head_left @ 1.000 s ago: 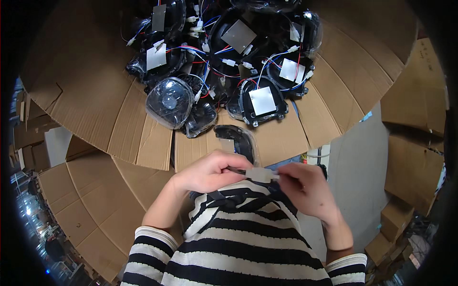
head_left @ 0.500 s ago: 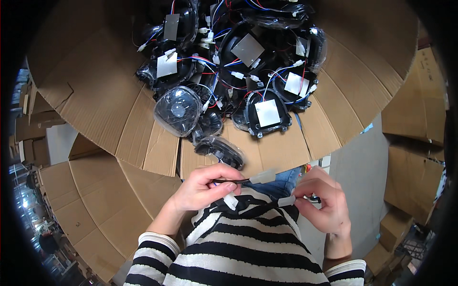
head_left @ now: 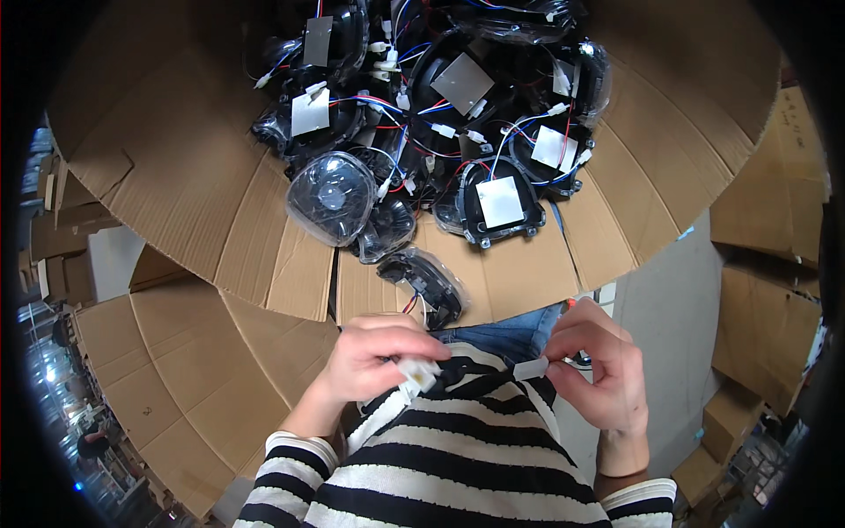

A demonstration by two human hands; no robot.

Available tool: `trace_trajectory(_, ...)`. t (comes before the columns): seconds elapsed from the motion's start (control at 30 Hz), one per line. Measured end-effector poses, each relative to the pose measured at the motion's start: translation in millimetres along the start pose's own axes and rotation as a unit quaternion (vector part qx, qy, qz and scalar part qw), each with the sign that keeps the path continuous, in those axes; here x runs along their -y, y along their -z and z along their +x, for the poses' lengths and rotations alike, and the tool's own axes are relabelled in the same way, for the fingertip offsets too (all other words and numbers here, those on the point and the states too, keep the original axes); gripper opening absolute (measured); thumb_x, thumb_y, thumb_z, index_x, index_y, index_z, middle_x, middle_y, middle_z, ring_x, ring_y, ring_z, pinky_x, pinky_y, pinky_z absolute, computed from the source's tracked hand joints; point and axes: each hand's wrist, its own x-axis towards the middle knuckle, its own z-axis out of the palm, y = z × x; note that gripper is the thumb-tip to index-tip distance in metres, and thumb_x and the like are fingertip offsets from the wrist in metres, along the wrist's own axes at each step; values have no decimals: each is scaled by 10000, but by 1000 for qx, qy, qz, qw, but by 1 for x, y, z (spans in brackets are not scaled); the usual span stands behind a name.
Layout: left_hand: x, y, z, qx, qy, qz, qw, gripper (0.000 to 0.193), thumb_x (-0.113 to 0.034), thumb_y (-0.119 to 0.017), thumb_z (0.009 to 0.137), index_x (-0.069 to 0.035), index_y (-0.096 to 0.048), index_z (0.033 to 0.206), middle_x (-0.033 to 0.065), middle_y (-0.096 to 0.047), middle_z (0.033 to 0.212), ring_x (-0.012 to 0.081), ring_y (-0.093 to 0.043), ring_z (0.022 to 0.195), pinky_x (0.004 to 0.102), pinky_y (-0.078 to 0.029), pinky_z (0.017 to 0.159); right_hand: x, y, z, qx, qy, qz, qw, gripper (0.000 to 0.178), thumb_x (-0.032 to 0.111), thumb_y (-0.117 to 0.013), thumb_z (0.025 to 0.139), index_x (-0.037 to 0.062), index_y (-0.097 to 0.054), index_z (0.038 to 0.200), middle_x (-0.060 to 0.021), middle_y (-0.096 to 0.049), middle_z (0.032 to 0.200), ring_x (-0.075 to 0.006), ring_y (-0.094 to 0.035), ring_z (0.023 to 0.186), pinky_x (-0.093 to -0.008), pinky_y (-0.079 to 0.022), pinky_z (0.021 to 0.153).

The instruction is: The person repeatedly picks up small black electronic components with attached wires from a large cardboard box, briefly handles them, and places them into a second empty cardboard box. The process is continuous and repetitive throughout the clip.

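Observation:
My left hand (head_left: 380, 359) is closed, pinching a white plastic wire connector (head_left: 417, 377) in front of my striped top. Its outline is blurred. Just beyond that hand lies a black headlamp unit (head_left: 427, 286) with a clear lens, on the edge of the cardboard; red and dark wires (head_left: 411, 304) come from it towards my left hand. Between thumb and forefinger, my right hand (head_left: 601, 365) pinches a small flat whitish piece (head_left: 530, 369), either a tag or a connector; I cannot tell which. Any wire joining the two held pieces cannot be made out against my top.
Several headlamp units with wires, white connectors and silver plates (head_left: 500, 201) are heaped on the spread cardboard (head_left: 211, 211). A clear-lensed lamp (head_left: 331, 198) lies at the heap's near left. Cardboard boxes (head_left: 761, 326) stand to the right, beyond grey floor (head_left: 664, 304).
My left hand has turned, bringing the white connector forward; the dark wire and translucent piece by its fingers no longer show. The nearest headlamp sits slightly further right. My right hand stays almost still.

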Motion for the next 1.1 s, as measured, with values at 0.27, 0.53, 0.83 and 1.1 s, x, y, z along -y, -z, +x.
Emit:
trace_trajectory(0.27,-11,-9,2,-25,-15,58,998,360,-277,-581,753,18,-534,954,133,-482,901,197,-474,766,271,-386,664,-2,-2,0,17,-6,11,1000,156,-55,-584,595,25,-540,722,-64,-520,709,-211,-484,652,-290,-386,591)
trace_trajectory(0.53,-8,-13,-8,-126,-63,128,982,330,-218,-633,723,6,-528,942,141,-538,832,196,-544,676,261,-433,601,-3,-3,0,24,11,-1,1000,136,-55,-589,592,19,-551,700,-61,-525,712,-209,-493,663,-297,-400,594)
trace_trajectory(0.83,4,-22,-5,-199,-212,150,945,198,-150,-517,804,14,-542,911,194,-449,994,83,-414,496,205,-362,467,-4,-10,0,31,-25,17,999,123,-50,-596,591,11,-567,694,-67,-528,701,-200,-501,656,-285,-404,565)
trace_trajectory(1.1,-9,-12,1,8,-69,52,996,163,-109,-464,803,17,-567,797,86,-537,576,217,-493,475,302,-376,445,-2,-11,2,37,12,8,999,141,-48,-607,577,21,-565,693,-69,-526,698,-207,-498,648,-292,-400,565)
